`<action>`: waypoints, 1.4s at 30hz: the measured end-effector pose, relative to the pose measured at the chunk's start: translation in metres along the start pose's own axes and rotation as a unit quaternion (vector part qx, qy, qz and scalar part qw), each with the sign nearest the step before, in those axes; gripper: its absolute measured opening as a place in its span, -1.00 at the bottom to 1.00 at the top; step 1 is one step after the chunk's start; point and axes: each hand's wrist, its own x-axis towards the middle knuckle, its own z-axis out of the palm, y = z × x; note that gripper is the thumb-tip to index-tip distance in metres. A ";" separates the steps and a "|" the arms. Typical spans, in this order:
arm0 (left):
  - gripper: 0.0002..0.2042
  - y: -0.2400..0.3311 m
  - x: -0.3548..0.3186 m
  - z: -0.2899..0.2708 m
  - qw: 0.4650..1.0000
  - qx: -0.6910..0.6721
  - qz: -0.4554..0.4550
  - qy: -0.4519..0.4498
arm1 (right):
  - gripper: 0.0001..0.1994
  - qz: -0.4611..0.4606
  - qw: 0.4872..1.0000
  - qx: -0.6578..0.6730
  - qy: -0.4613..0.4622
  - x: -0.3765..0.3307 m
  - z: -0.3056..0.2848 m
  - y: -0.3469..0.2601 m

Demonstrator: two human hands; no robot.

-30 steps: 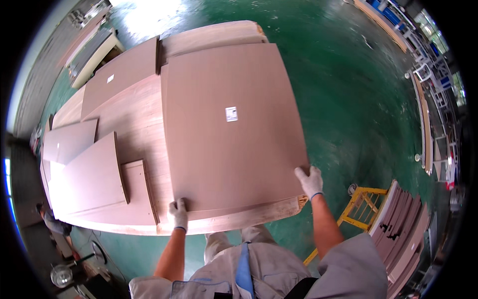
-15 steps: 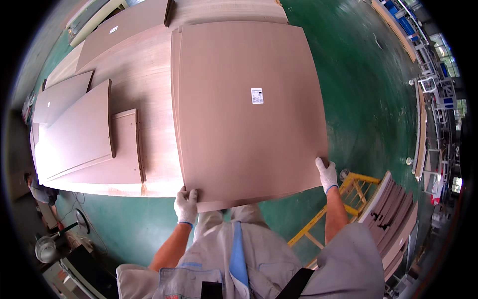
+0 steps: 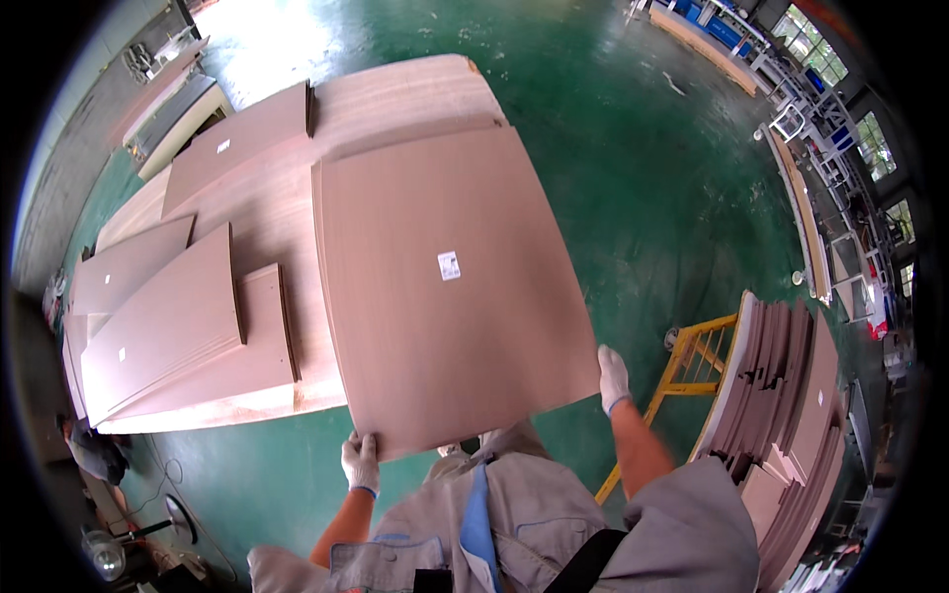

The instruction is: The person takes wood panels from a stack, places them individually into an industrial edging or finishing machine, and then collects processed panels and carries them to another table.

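A large brown flat panel [image 3: 425, 346] with a white label [image 3: 449, 265] lies in front of me, its near end jutting past the table edge. Offset edges along its left side show at least one more sheet beneath. At the near left corner, my left hand [image 3: 359, 463], in a white glove, is closed on the panel, thumb on top. My right hand [image 3: 613, 378], gloved too, grips the right edge by the near corner; its fingers are partly hidden there. Under the panel is a pale wood-topped table [image 3: 297, 212].
Smaller brown panels [image 3: 168, 316] overlap on the table's left, and another panel [image 3: 237, 138] lies farther back. To my right, a yellow frame cart [image 3: 692, 366] stands beside a stack of brown panels [image 3: 791, 366]. A fan-like stand [image 3: 178, 519] and cables are on the green floor, lower left.
The view has tipped up, showing more floor beyond the table. Panel and both hands appear lower and farther left in the picture. My right thumb no longer shows on top of the panel.
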 end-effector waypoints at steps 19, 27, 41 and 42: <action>-0.16 -0.061 0.046 0.007 0.821 -0.500 -0.274 -0.021 | -0.28 0.279 0.817 0.503 0.041 -0.072 0.075 -0.015; -0.31 -0.070 0.025 0.009 0.890 0.033 -0.315 -0.330 | -0.23 0.274 0.784 0.545 0.114 -0.253 0.098 0.081; -0.67 -0.101 -0.085 0.077 0.501 0.602 -0.027 -0.621 | -0.43 0.232 0.358 0.641 0.638 -0.838 0.279 0.260; -0.70 -0.107 -0.104 0.081 0.480 0.610 0.002 -0.630 | -0.47 0.276 0.321 0.616 0.665 -0.859 0.293 0.248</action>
